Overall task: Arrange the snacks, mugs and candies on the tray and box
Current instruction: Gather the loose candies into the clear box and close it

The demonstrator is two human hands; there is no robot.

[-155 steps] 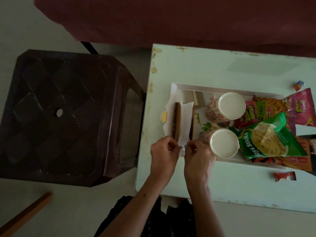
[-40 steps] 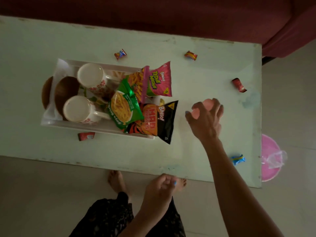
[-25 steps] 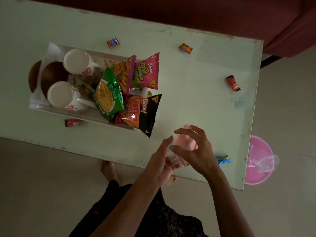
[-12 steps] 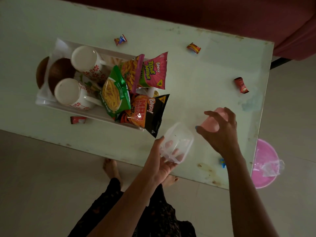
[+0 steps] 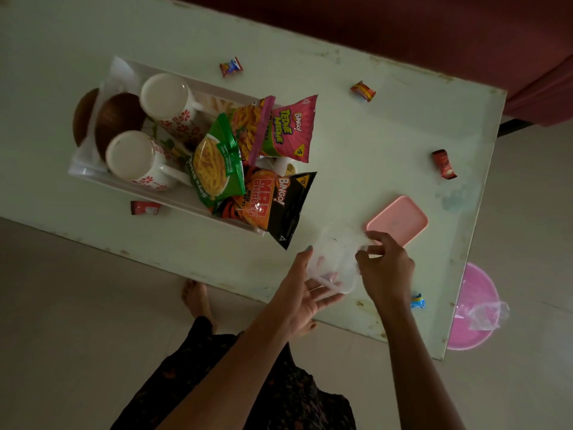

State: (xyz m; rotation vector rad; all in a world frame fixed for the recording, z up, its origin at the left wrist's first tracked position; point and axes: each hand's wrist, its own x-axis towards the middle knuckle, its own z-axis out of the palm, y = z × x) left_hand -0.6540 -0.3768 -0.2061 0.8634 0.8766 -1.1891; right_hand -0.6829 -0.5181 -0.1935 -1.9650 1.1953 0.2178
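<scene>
On the pale table [image 5: 356, 144], the loaded tray [image 5: 93, 173] already carries mugs and snack packets, so the clear box [image 5: 333, 262] near the front edge should be set flat beside its pink lid [image 5: 397, 219]. The left hand [image 5: 302, 294] cradles it with curled fingers while the right hand [image 5: 386, 268] pinches its rim. Candies lie scattered, the blue candy [image 5: 418, 301] nearest; the black snack packet [image 5: 283, 206] overhangs close by.

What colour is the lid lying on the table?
The lid is pale pink, seen best in the head view, flat on the table.
</scene>
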